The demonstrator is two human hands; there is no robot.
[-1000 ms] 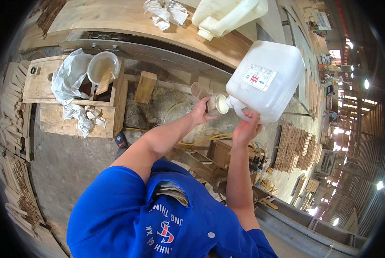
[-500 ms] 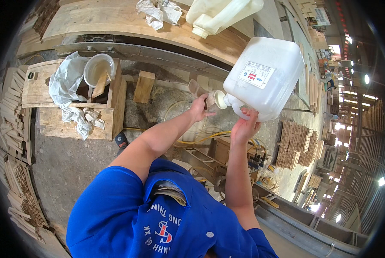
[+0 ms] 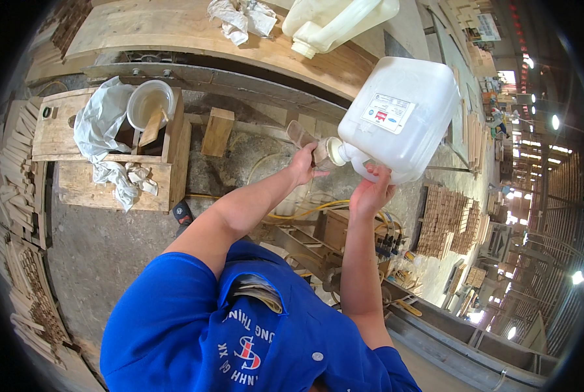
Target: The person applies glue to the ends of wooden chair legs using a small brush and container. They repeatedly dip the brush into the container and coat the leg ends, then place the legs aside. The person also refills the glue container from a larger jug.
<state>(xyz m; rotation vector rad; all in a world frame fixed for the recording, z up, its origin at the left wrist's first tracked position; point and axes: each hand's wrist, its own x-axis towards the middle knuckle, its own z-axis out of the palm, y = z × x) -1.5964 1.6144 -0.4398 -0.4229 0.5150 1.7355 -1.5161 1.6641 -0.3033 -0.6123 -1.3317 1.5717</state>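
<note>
A large white plastic jug [image 3: 396, 108] with a label is tipped over, its mouth toward the left. My right hand [image 3: 373, 189] is closed around its handle from below. My left hand [image 3: 304, 163] grips a small brownish, see-through container [image 3: 299, 133], whose pale round rim meets the jug's mouth. Whether liquid is running between them I cannot tell. Most of the small container's middle is hidden by my fingers.
A second, yellowish jug [image 3: 337, 26] and a crumpled white rag [image 3: 239, 19] lie on the wooden bench [image 3: 142, 32] ahead. To the left, a white tub [image 3: 142, 98] holding a flat wooden piece stands in a wooden box [image 3: 57, 140]. A wooden block [image 3: 218, 130] stands nearby. Yellow hoses [image 3: 305, 210] trail across the floor.
</note>
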